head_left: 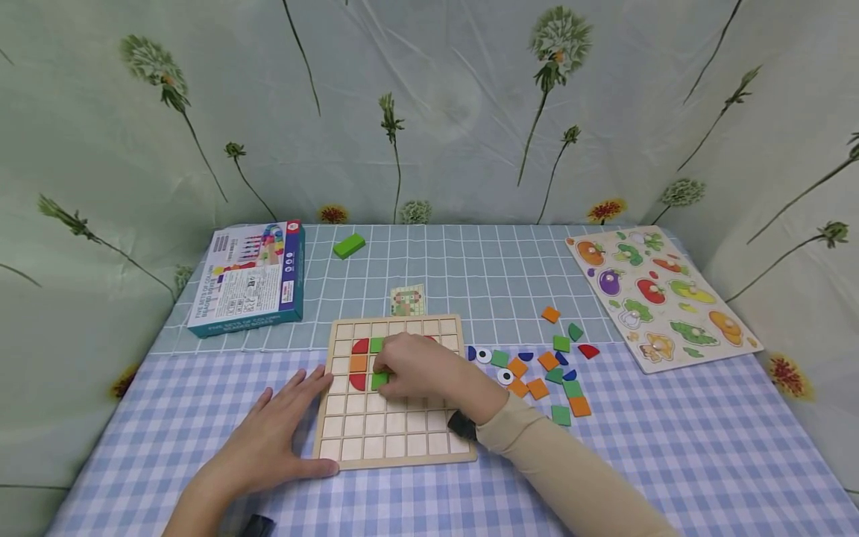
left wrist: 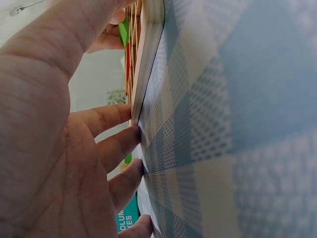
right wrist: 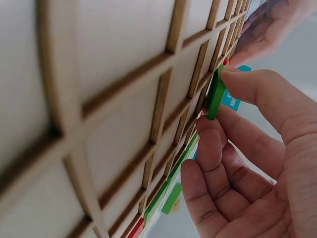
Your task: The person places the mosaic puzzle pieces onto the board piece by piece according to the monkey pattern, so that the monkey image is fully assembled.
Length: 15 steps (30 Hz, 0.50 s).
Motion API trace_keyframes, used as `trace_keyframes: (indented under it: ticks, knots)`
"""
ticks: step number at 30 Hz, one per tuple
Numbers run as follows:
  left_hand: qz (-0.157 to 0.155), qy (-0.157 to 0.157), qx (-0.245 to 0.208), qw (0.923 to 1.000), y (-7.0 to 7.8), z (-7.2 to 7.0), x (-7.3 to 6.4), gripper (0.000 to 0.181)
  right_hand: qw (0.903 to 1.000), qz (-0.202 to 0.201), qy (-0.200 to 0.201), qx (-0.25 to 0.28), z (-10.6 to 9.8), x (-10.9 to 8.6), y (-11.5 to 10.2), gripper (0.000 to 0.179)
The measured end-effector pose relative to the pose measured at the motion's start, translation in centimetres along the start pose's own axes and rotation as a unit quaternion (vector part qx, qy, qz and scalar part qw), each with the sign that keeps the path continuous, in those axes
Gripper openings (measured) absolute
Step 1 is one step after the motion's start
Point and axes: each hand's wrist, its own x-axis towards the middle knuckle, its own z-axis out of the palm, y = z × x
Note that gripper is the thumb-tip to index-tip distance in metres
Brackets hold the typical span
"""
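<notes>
A wooden grid board (head_left: 396, 446) lies on the checked cloth. Red rounded pieces (head_left: 358, 382), an orange square (head_left: 359, 363) and a green square (head_left: 376, 344) sit in its left cells. My right hand (head_left: 416, 365) is over the board and pinches a green square tile (right wrist: 216, 94) between thumb and fingers, its lower edge close to the grid. Part of the upper cells is hidden behind this hand. My left hand (head_left: 268, 432) rests at the board's left side, fingers spread, with fingertips and thumb at the frame.
Loose orange, green, blue and red pieces and eye discs (head_left: 505, 376) lie right of the board. Behind it is a small pattern card (head_left: 408, 300). A boxed set (head_left: 244, 276) and a green block (head_left: 349, 246) stand back left; a vegetable puzzle board (head_left: 661, 298) lies at the right.
</notes>
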Motion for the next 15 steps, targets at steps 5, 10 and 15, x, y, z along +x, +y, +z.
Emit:
trace_keyframes:
  ticks: [5,10,15]
  knots:
    - [0.004,0.003,0.002,1.0,-0.02,0.1,0.06,0.126,1.0,-0.005,-0.003,-0.001,0.04,0.15,0.04,0.006]
    - [-0.002,0.002,-0.004,1.0,-0.04,0.12,0.12,0.126,0.9997,-0.022,-0.004,-0.001,0.09,0.3,0.08,0.005]
    - [0.009,0.01,0.002,0.9999,-0.11,0.14,0.07,0.126,0.9997,-0.022,0.003,-0.001,0.1,0.46,0.04,0.003]
